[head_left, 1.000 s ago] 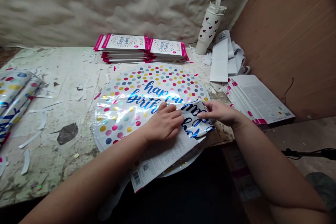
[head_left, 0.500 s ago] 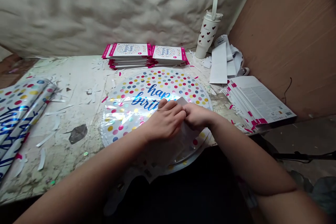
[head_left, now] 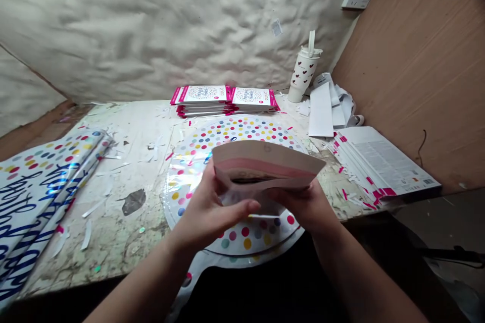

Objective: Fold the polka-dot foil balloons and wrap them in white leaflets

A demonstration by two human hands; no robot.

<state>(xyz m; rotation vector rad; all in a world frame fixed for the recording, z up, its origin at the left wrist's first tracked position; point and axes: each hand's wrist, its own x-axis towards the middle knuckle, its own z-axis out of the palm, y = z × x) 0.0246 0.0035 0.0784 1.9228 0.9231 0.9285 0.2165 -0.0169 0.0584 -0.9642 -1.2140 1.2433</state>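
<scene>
Both hands hold an open paper envelope (head_left: 269,154), its mouth bowed apart and facing up toward the wearer, with a pinkish band showing inside. The left hand (head_left: 210,207) grasps its left end, fingers (head_left: 212,177) at the side edge and thumb stretched across the near side. The right hand (head_left: 308,207) grips the other end (most of its fingers are hidden beneath the envelope, so their exact placement cannot be told). The envelope is above a pile of round, polka-dotted foil balloons (head_left: 246,234), whose near edge and tail overhang the front of the table (head_left: 117,234).

To the left lie folded "happy birthday" foil balloons (head_left: 41,186) in the same dotted print. At the back, two adjoining stacks of pink-edged packets (head_left: 208,95) sit before the crumpled wall covering (head_left: 151,25). A white tumbler (head_left: 303,75) with dark hearts stands to their right, near loose white paper strips (head_left: 322,113). Closer in, a slanted stack of printed envelopes (head_left: 390,154) lies fanned beside the brown panel (head_left: 428,75).
</scene>
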